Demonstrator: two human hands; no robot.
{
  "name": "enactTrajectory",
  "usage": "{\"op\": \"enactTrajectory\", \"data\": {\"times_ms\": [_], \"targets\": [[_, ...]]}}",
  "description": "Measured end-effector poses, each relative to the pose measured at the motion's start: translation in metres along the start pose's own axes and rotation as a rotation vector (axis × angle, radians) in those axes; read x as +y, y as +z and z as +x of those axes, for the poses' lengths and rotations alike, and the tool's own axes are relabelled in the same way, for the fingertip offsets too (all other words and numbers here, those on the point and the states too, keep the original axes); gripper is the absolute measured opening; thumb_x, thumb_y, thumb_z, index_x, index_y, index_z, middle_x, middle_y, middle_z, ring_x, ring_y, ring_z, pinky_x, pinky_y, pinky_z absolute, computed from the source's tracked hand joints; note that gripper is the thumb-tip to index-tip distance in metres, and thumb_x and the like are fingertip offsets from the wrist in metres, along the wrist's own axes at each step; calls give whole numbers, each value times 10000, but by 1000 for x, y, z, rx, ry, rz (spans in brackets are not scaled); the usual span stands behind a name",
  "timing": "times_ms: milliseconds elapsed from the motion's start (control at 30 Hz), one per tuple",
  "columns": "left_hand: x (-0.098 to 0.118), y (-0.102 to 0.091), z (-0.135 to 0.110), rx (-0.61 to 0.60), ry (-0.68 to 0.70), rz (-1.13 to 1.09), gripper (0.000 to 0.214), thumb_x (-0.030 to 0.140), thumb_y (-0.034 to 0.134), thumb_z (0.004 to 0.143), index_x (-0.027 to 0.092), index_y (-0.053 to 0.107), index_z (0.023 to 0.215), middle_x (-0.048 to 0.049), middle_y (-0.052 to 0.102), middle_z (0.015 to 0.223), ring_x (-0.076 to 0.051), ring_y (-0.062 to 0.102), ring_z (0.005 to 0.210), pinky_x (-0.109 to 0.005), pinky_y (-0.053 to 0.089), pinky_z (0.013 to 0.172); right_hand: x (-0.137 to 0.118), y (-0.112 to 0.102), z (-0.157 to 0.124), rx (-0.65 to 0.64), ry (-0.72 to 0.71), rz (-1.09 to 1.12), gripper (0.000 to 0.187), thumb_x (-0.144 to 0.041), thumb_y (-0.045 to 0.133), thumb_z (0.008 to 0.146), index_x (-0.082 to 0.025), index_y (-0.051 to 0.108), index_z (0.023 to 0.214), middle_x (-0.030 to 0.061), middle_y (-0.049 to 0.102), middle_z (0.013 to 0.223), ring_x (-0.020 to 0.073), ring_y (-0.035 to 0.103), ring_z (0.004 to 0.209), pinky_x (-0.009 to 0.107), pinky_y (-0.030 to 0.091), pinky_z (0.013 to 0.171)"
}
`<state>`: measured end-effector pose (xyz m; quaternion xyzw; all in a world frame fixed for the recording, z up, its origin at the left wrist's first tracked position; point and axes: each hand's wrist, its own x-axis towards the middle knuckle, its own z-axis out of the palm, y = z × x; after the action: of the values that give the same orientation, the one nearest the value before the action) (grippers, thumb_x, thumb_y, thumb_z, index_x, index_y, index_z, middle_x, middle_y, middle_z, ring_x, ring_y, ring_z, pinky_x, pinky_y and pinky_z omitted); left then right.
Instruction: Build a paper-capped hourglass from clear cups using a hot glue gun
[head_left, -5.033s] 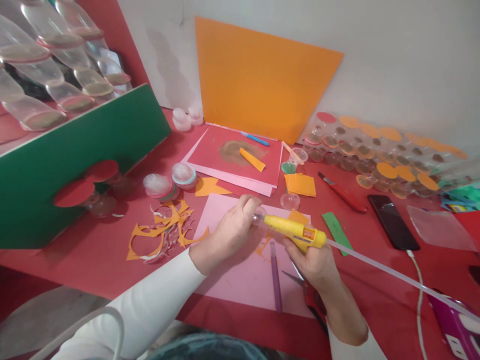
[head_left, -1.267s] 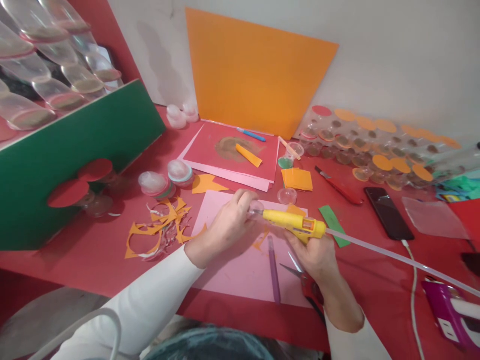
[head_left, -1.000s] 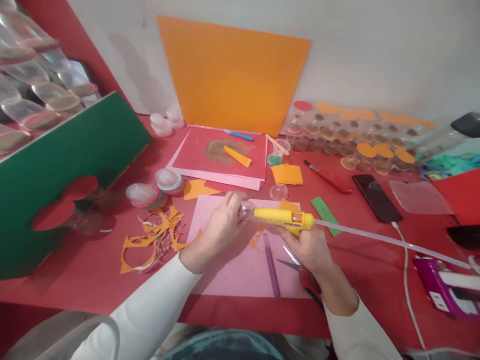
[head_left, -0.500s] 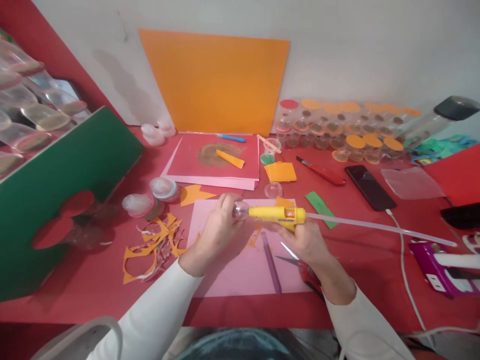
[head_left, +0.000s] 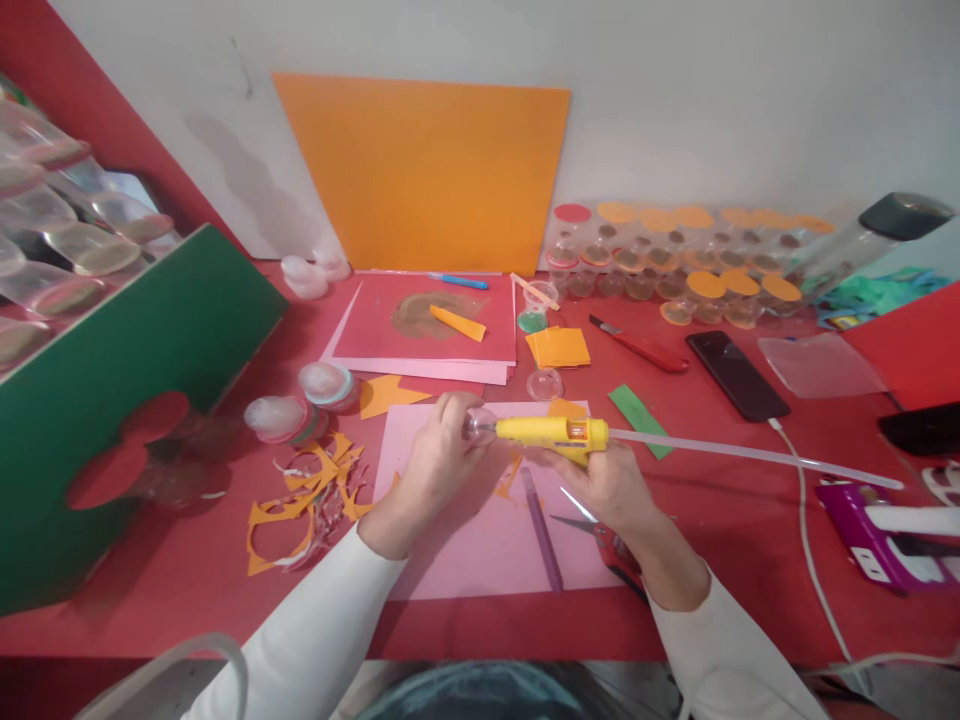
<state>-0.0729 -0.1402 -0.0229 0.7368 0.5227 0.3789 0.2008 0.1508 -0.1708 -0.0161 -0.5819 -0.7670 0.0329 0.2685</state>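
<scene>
My right hand (head_left: 611, 485) is closed round a yellow glue gun (head_left: 553, 433) with a long clear glue stick (head_left: 750, 456) trailing right. Its nozzle touches a small clear plastic cup (head_left: 475, 427) that my left hand (head_left: 437, 460) pinches. Both hands hover over a pink paper sheet (head_left: 487, 530) on the red table (head_left: 712, 560). A purple pen (head_left: 541, 528) and red-handled scissors (head_left: 604, 538) lie on the sheet beneath my right hand.
Orange paper scraps (head_left: 307, 490) lie left. A large orange sheet (head_left: 427, 170) leans on the wall. Lidded cups (head_left: 679, 265), a red knife (head_left: 641, 345), a phone (head_left: 735, 375) and cable (head_left: 810, 540) sit right. A green board (head_left: 127, 390) stands left.
The view has swung right and levelled, showing more of the right side of the table. The hands keep the glue gun nozzle against the cup.
</scene>
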Motion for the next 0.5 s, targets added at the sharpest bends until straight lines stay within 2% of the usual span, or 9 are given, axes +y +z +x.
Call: {"op": "enactTrajectory", "data": {"times_ms": [233,500], "targets": [[-1,-1,0,18,115,-16,245,114,607,838,221,515,1038,-31,635,923,-156,656,743,-245,518,604,-3,0,1,39,-33,96,560,-638,394,993,-189,646,774,56,675,616,185,643,527,255,448,502],[-6,-1,-1,94,199,11,311,112,589,859,227,483,1128,-64,645,1028,-176,686,853,-293,567,695,-13,-8,4,9,-158,148,413,-523,475,996,-201,609,775,5,621,607,152,599,520,237,425,507]]}}
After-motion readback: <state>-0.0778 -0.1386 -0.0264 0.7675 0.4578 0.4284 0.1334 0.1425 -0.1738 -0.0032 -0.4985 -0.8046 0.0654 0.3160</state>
